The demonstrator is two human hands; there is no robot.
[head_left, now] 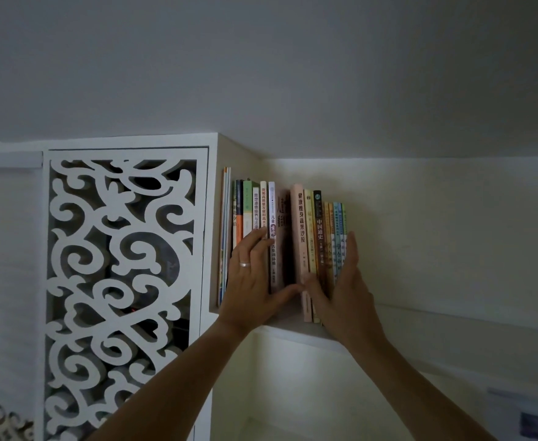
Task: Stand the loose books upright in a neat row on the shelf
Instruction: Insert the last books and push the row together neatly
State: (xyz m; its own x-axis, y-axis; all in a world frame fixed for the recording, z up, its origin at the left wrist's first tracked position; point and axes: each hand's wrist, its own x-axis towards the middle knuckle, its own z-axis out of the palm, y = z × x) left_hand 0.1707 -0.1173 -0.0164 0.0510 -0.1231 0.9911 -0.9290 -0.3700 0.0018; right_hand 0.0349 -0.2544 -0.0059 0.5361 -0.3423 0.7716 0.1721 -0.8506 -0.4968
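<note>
Several books stand upright on a white shelf (296, 332), split by a dark gap. The left group (255, 211) leans against the cabinet side. The right group (317, 224) starts with a pink-spined book (299, 230). My left hand (251, 281), wearing a ring, lies flat on the spines of the left group, with its thumb stretched across the gap. My right hand (344, 288) has straight fingers pressed against the outer right side of the right group, and its thumb touches the lower spines there.
A white cabinet door with carved scroll cut-outs (121, 281) stands left of the shelf. The shelf board runs on to the right (452, 316) with bare wall behind it. A lower compartment (293, 393) opens beneath.
</note>
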